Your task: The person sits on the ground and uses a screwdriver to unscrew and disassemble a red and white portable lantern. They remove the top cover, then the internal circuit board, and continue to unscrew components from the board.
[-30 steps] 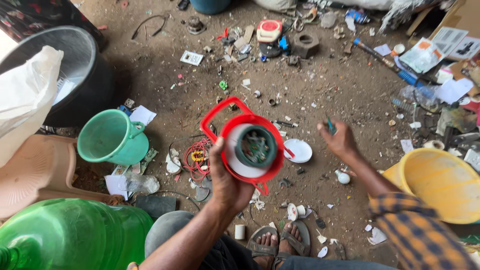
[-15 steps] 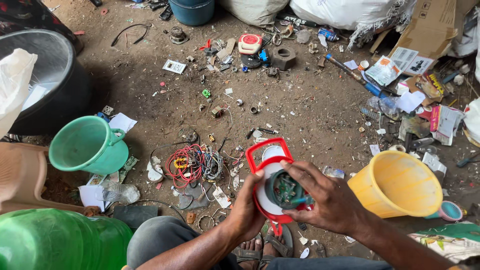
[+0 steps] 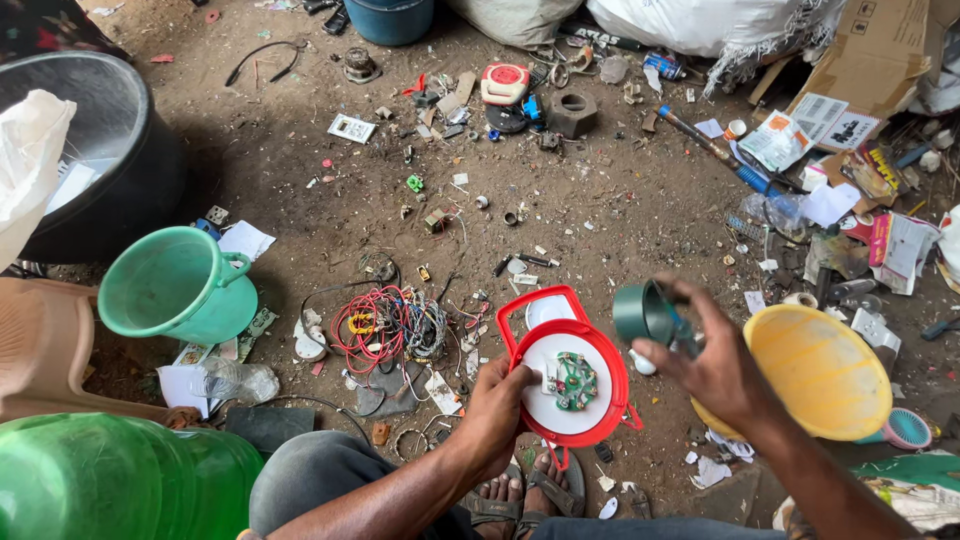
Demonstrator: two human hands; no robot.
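**Hands at a red round lamp housing over a littered dirt floor**

The person sits low on the ground, knees and sandalled feet at six o'clock. The left hand [image 3: 497,408] is closed on the left rim of a round red plastic housing with a white inner disc [image 3: 572,378], thumb laid on the white face. A small green circuit part with wires [image 3: 575,380] sits at the middle of that disc. A red loop handle juts from the housing toward twelve o'clock.

The right hand [image 3: 715,365], at three o'clock from the housing, grips a dark green cup-shaped plastic cap [image 3: 643,314] between fingers and thumb, its open mouth turned toward nine o'clock. The cap is held just clear of the housing, at its one o'clock edge.

Just beyond the right hand, at three o'clock, a yellow plastic bowl [image 3: 825,370] lies on the dirt. At nine o'clock from the housing lies a tangle of red and grey wires [image 3: 385,325], and farther that way a light green plastic mug with a handle [image 3: 175,285] lies tipped on its side. A large black tub [image 3: 110,150] stands at ten o'clock, and a big green translucent water bottle [image 3: 110,480] fills the seven o'clock corner. Scraps of paper, screws and small broken parts are strewn over the ground toward twelve o'clock, among them a small red-and-white round device [image 3: 505,83].
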